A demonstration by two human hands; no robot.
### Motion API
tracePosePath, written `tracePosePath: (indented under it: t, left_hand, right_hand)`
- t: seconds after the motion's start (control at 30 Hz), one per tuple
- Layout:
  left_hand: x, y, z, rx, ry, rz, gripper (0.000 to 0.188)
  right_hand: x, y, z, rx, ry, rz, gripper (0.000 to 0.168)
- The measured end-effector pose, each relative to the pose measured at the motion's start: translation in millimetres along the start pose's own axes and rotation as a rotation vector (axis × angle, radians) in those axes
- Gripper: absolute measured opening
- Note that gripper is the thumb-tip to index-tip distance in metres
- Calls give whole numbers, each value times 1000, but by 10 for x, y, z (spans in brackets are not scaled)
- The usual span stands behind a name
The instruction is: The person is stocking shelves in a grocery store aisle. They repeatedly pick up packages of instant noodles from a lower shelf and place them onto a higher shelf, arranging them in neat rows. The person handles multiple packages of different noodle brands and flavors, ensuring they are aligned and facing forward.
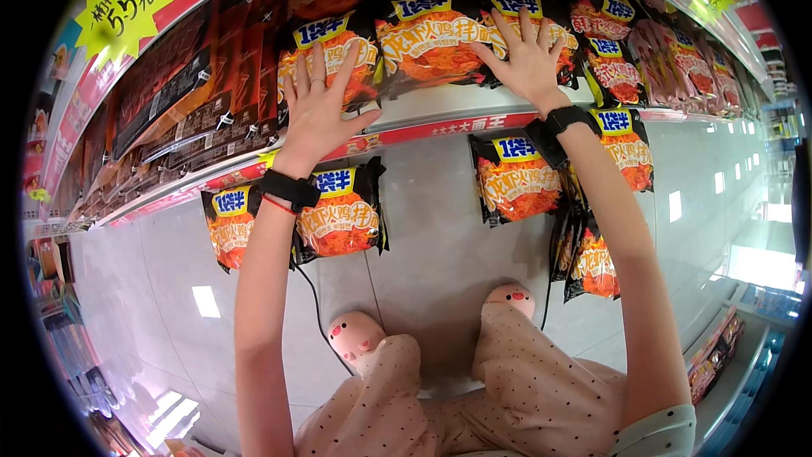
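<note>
My left hand [317, 108] lies with fingers spread over a black-and-orange noodle packet [355, 73] on the shelf. Farther right, my right hand [530, 63] rests spread across another noodle packet [564, 35] of the same kind. Between them sits a third noodle packet [434, 44], its front facing up. Neither hand grasps anything. Each wrist wears a black strap, the left one [288, 190] above a red cord. More packets lie on the floor: a pair on the left, including one noodle packet [342, 212] beside my left forearm, and several near my right forearm, including one noodle packet [519, 181].
Dark brown snack packs [184, 120] fill the shelf's left side; pink packets [691, 63] stand on its right. A red shelf edge strip [444, 130] crosses in front. Black cables [315, 292] hang beside my legs. My pink slippers [355, 333] stand on the grey tiled floor [425, 216].
</note>
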State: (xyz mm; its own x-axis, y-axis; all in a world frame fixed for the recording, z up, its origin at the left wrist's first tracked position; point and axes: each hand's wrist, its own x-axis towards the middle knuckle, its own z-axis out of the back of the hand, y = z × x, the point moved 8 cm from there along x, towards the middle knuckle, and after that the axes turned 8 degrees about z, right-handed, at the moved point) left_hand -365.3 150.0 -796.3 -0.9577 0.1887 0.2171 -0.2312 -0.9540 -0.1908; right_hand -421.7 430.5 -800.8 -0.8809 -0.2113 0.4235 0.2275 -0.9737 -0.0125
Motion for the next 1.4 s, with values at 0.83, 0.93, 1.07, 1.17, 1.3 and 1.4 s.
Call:
tracePosePath:
  t: [0.83,0.93,1.07,1.17,1.3,1.4]
  left_hand:
    - [276,-620,-204,144,-173,-188,59]
    - [295,-552,-108,-95,-91,-201,49]
    - [243,-323,308,-803,-102,-176,18]
    - [-181,-86,466,-771,-64,-18,15]
    - [-900,155,172,-368,223,-109,28]
    - [-1153,401,-92,-209,391,-82,27]
  right_hand:
    - [42,-174,-140,-27,-136,11,49]
    - [185,-475,-140,551,36,-54,47]
    - [44,-272,554,750,-356,-17,17]
    - [-266,601,601,1001,38,164,6]
    - [-1039,1719,-222,1441,738,73,20]
    - [-1756,2083,-808,1280,1185,-344,49]
